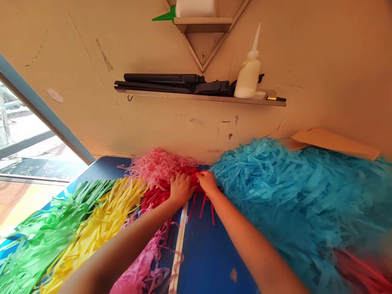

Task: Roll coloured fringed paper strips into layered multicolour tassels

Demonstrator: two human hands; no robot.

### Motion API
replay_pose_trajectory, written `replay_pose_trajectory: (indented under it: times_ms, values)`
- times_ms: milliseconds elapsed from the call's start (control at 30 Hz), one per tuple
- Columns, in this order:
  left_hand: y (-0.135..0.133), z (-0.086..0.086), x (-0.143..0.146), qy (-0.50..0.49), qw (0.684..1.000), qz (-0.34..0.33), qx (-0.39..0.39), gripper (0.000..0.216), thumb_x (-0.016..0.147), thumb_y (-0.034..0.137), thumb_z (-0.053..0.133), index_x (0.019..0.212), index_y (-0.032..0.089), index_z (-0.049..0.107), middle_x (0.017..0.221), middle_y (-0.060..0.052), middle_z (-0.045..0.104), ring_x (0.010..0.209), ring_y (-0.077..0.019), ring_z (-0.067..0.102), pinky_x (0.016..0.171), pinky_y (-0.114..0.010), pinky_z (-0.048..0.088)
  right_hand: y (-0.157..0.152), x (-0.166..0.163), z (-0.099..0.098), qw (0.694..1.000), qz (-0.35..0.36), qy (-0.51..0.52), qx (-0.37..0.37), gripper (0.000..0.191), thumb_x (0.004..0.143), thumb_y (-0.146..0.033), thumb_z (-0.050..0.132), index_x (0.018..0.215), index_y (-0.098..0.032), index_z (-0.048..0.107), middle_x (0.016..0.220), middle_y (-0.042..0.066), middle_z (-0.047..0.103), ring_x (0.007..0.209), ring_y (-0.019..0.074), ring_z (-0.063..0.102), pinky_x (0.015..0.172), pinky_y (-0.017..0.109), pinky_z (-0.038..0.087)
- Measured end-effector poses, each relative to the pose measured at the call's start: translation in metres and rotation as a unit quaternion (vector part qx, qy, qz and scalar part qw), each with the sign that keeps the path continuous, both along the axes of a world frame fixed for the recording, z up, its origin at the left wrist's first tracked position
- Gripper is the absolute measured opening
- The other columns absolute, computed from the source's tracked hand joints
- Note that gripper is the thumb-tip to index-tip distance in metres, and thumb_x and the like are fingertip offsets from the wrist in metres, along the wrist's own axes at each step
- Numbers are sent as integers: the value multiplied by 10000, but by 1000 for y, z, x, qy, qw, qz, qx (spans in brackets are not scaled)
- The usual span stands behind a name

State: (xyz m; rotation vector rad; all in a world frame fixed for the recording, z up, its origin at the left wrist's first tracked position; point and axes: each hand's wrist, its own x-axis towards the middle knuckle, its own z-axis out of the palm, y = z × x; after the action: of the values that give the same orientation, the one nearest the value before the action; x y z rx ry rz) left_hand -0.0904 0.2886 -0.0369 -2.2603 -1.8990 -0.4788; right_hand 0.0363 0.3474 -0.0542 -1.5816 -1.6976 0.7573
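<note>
red strips [159,192], pink strips [157,165], yellow strips [101,220], blue table [211,257].

- Both hands rest side by side on a bunch of red paper strips [171,192]; the left hand [180,188] lies curled on top, the right hand [208,182] pinches strips at their far end.
- Just right of the grip swells a big blue heap [290,183] of strips.
- Beyond the hands sits a pink pile [157,163].
- Left of the grip lie yellow strips [104,220], then green strips [45,232].
- Under the forearms shows a blue table [208,257].
- Above the grip, a wall shelf [202,98] carries a white squeeze bottle [248,73].
</note>
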Motion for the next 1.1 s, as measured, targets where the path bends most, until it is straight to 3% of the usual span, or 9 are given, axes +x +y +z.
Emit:
replay_pose_trajectory:
  times_ms: [133, 233, 333, 433, 567, 733, 900, 1000, 1100]
  values:
    - [4, 1, 4, 27, 999, 11, -23, 250, 843, 331, 583, 1006, 170, 683, 1044, -147, 666, 1065, -337, 547, 887, -463, 352, 1, -2, 2, 1000, 5, -1, 21, 326, 970, -284, 516, 680, -160, 599, 593, -36, 593, 555, 118, 577, 566, 238, 451]
    - [9, 8, -2, 44, 998, 17, -44, 206, 829, 288, 577, 942, 178, 709, 1006, -139, 677, 1037, -326, 566, 876, -456, 356, -12, -3, 4, 999, 24, -16, 46, 276, 968, -250, 413, 852, -160, 647, 707, 8, 665, 626, 143, 625, 590, 244, 466]
    - [18, 25, -16, 53, 997, 32, -51, 212, 846, 279, 538, 912, 191, 720, 1001, -139, 677, 1011, -323, 580, 861, -461, 364, -37, -5, 3, 993, 58, -59, 80, 275, 902, -168, 426, 1094, -148, 621, 983, 82, 704, 869, 184, 661, 767, 291, 498]
    - [24, 45, -28, 65, 996, 41, -40, 241, 863, 287, 514, 958, 189, 712, 1042, -151, 672, 1036, -338, 572, 903, -497, 348, -63, -10, -4, 979, 119, -127, 103, 407, 801, -128, 544, 1204, -134, 598, 1185, 141, 657, 1126, 247, 586, 989, 360, 413]
    - [21, 50, -28, 90, 995, 21, -25, 268, 886, 236, 478, 1043, 179, 687, 1127, -163, 670, 1117, -336, 552, 1004, -526, 276, -78, -17, -12, 958, 163, -212, 100, 474, 815, -270, 650, 1270, -150, 594, 1204, 171, 653, 1155, 320, 553, 1087, 482, 275]
    - [11, 46, -27, 100, 995, 21, -8, 228, 837, 145, 505, 954, 176, 699, 934, -136, 713, 939, -296, 633, 934, -500, 335, -82, -16, -8, 939, 166, -283, 102, 470, 901, -436, 571, 1278, -158, 608, 1244, 191, 635, 1199, 343, 511, 1105, 533, 192]
    - [6, 88, -49, 98, 989, 32, 105, 297, 892, 132, 423, 1035, 192, 677, 1006, -143, 697, 1020, -309, 613, 1019, -541, 266, -87, -9, -4, 924, 173, -323, 108, 610, 916, -459, 548, 1441, -157, 474, 1363, 211, 564, 1300, 356, 436, 1138, 552, 102]
    - [0, 121, -64, 94, 980, 31, 176, 307, 888, 123, 424, 1042, 199, 679, 1044, -128, 692, 988, -278, 624, 1018, -489, 309, -87, -7, 1, 921, 167, -336, 102, 585, 898, -425, 591, 1403, -138, 527, 1389, 230, 541, 1350, 381, 392, 1146, 573, 71]
    - [-17, 147, -71, 91, 969, 5, 231, 302, 899, 141, 421, 1033, 201, 684, 1023, -115, 697, 916, -255, 629, 958, -445, 393, -97, -2, 19, 923, 161, -332, 107, 532, 872, -411, 639, 1358, -201, 577, 1331, 178, 610, 1358, 377, 399, 1148, 593, 82]
